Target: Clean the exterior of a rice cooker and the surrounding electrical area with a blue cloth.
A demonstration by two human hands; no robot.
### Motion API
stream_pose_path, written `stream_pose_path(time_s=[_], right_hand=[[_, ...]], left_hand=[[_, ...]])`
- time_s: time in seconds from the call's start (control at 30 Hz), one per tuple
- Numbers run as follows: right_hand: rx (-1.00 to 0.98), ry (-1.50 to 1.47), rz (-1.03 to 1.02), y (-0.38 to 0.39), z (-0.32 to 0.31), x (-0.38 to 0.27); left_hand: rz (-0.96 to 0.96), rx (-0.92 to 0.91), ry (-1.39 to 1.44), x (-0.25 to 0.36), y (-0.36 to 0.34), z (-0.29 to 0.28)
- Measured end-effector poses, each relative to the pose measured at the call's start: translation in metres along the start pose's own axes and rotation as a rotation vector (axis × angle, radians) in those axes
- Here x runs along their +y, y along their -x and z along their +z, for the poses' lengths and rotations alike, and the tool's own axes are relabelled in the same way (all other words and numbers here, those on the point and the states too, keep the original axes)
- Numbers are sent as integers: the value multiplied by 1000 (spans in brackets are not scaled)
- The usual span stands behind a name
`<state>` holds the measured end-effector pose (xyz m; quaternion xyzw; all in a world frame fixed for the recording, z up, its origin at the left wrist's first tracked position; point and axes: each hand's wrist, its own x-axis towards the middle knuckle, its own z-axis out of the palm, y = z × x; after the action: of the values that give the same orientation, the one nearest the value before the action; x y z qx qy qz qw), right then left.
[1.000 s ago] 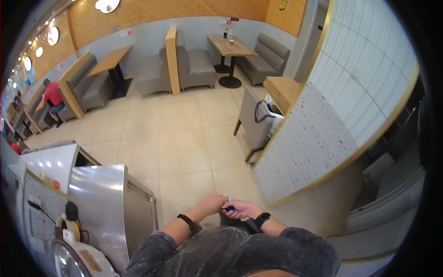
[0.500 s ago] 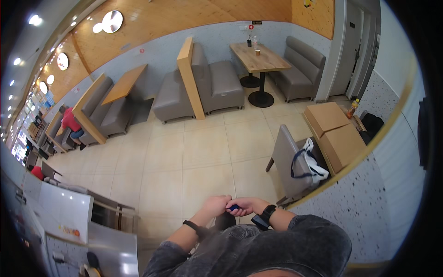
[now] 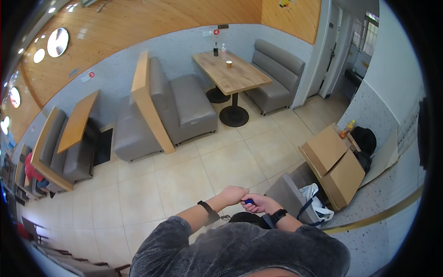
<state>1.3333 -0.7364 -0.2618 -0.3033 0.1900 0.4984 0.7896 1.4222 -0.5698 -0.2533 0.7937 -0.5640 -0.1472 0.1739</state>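
Both hands, left hand [image 3: 234, 194] and right hand [image 3: 258, 203], have fingers clenched on a small blue object [image 3: 249, 201] near two brown cardboard boxes [image 3: 337, 168].

Glossy floor tiles [image 3: 230, 161] — matt wooden table [image 3: 233, 74]

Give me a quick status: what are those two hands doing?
Left hand and right hand closed together on a small blue object. Held over tiled floor. Nothing in the way.
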Motion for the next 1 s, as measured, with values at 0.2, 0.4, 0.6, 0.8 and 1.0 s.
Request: stream_pose_path(time_s=[0.2, 0.4, 0.6, 0.8, 1.0], right_hand=[[2, -66, -43, -43, -42, -127], [-77, 13, -53, -79, -86, -292], [2, 24, -105, -50, -140, -437], [13, -209, -354, 40, -253, -502], [-63, -453, -845, 154, -361, -566]], left_hand=[[14, -85, -10, -106, -85, -49], [-71, -105, -103, -221, -184, -105], [27, -41, -47, -293, -327, -151], [267, -193, 32, -285, -528, -173], [826, 361, 167, -276, -750, -153]])
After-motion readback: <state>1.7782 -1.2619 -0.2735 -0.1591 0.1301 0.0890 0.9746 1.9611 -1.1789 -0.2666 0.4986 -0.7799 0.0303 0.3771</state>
